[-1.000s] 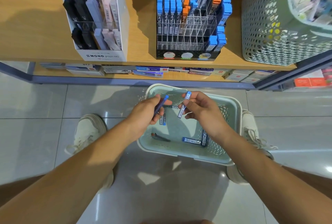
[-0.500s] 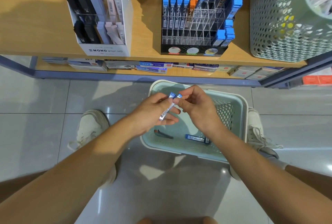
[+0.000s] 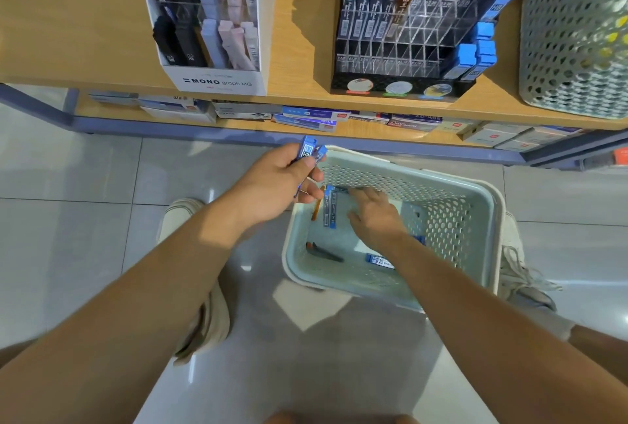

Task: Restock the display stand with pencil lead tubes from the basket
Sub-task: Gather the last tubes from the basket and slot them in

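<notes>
Currently: pencil lead tubes [image 3: 329, 207] loose in basket [image 3: 491, 206]; likely light, stiff, slick plastic; pinch mid-barrel. Left hand [image 3: 277, 184] grips two blue-capped tubes [image 3: 307, 153]; right hand [image 3: 373, 218] straight-fingered, holding nothing.

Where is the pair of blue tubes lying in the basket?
In the head view, the pair of blue tubes lies in the basket near its far left corner, just left of the right hand.
</notes>
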